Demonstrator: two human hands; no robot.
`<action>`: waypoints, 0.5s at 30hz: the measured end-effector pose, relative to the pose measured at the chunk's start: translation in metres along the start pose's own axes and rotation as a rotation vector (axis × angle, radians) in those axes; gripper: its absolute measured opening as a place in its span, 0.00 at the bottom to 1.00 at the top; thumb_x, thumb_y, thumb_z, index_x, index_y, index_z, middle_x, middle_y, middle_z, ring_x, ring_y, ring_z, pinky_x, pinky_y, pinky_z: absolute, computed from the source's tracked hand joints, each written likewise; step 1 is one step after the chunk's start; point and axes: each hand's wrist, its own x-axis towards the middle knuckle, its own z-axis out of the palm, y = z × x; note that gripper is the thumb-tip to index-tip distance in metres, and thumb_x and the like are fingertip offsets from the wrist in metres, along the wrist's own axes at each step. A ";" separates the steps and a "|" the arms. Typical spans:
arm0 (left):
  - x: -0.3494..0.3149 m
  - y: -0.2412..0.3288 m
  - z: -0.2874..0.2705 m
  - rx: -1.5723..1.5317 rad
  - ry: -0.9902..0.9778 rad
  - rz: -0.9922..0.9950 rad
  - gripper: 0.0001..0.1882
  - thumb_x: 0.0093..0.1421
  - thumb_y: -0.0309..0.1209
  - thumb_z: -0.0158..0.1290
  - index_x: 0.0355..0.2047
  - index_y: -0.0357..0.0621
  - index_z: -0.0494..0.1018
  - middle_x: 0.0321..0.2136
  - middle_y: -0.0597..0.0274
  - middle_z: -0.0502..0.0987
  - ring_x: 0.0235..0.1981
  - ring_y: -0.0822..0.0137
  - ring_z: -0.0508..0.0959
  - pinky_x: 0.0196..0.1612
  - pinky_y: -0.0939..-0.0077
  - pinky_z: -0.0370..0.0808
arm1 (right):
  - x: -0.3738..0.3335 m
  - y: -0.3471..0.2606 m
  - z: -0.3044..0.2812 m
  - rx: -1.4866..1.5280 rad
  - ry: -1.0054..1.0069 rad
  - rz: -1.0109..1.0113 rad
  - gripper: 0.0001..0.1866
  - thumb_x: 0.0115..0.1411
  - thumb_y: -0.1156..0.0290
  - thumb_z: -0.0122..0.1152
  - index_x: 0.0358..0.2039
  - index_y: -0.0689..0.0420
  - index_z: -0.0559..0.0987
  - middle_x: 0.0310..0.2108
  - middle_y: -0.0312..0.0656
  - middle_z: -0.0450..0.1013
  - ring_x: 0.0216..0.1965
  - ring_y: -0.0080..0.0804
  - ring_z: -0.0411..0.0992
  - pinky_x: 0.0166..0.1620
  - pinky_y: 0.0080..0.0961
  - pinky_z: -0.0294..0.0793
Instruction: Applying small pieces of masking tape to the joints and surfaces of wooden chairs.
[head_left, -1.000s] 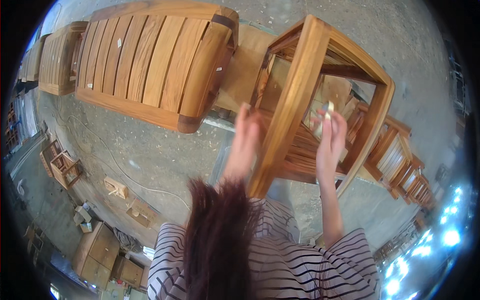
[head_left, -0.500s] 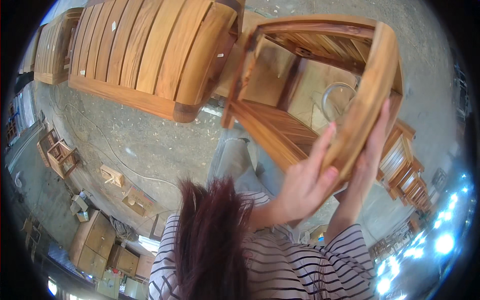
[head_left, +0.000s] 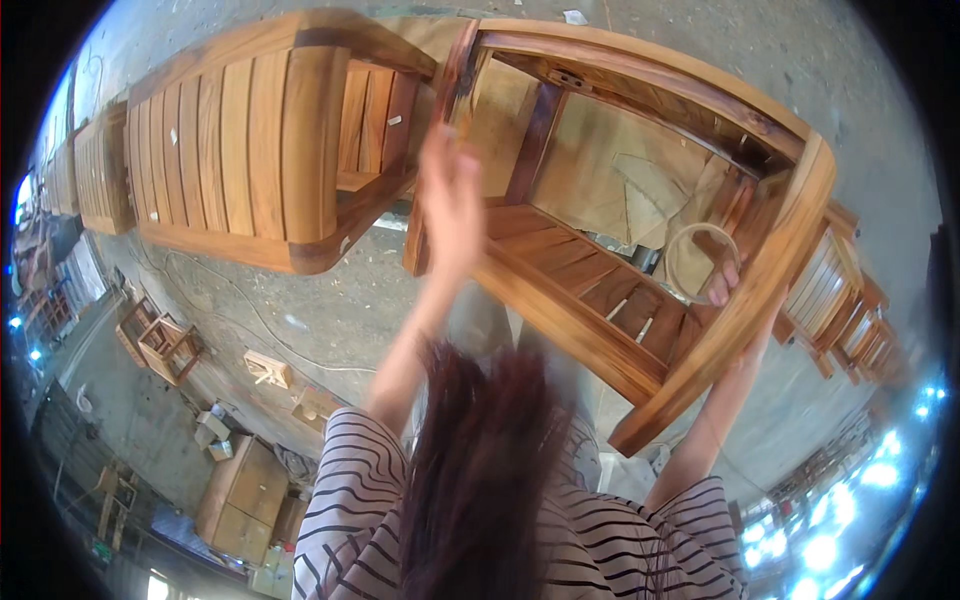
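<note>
A slatted wooden table [head_left: 565,330] with rounded corners stands tipped in front of me, its open inside facing up. My left hand [head_left: 455,215] is at its left leg, fingers stretched out and blurred by motion; whether it touches the wood I cannot tell. My right hand [head_left: 722,283] reaches behind the right side rail [head_left: 765,285], and its fingertips curl into view on the inner side. A pale ring [head_left: 672,268], perhaps a tape roll, shows beside those fingertips. Most of the right hand is hidden by the rail.
Another slatted wooden piece [head_left: 230,150] stands close on the left, with similar ones beyond. More slatted furniture [head_left: 830,290] is at the right. A small wooden stool [head_left: 165,340], a cable [head_left: 240,325] and a wooden cabinet [head_left: 240,500] lie farther left on the concrete floor.
My left hand has left the right rail and swung left to the opposite leg. My right hand has shifted behind the rail. More of the table's inside shows.
</note>
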 end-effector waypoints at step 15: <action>0.079 -0.089 0.008 -0.377 -0.291 -0.600 0.49 0.64 0.65 0.35 0.69 0.36 0.41 0.71 0.55 0.41 0.71 0.65 0.40 0.70 0.72 0.35 | 0.108 -0.003 -0.176 0.088 -0.425 0.094 0.23 0.65 0.54 0.49 0.52 0.58 0.72 0.25 0.34 0.61 0.18 0.23 0.56 0.27 0.20 0.55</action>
